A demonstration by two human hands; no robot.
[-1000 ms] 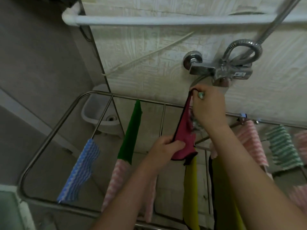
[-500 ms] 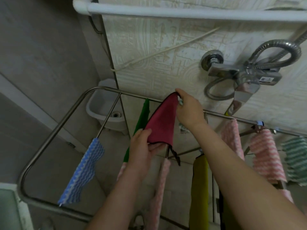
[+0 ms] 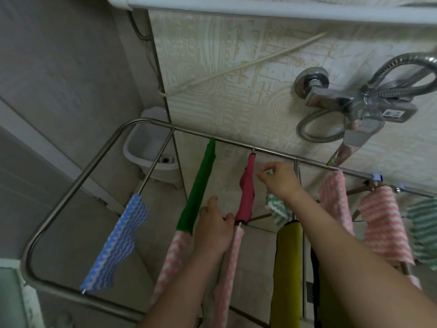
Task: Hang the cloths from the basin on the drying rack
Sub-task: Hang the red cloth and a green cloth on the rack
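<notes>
Red cloth: the red cloth [image 3: 247,192] lies folded over the third rod of the drying rack [image 3: 78,183], between the green cloth [image 3: 198,185] and the right hand [image 3: 276,178]; I judge it is as good as hung.
Left hand: the left hand [image 3: 214,223] is at the lower end of the red cloth. The thumb is pressed to the cloth and the other fingers are curled under it, so it seems to pinch the edge.
Right hand: just beside the upper part of the red cloth, with the fingers drawn together. It grips a green-white cloth [image 3: 277,209] that hangs down below it.
Done: nine cloths are on the rods, counting the red one.
Left to do: perhaps smooth the red cloth, then put the green-white cloth over a rod.
Basin: I cannot recognise it for sure, so how many cloths wait there is unknown.
Count: blue-white cloth [image 3: 118,245], one; green, one; red, one; pink-white cloths [image 3: 383,223], four; green-white, two, one in the hand and the far green-white cloth [image 3: 423,228] hung at the right edge; yellow cloth [image 3: 287,256], one.
</notes>
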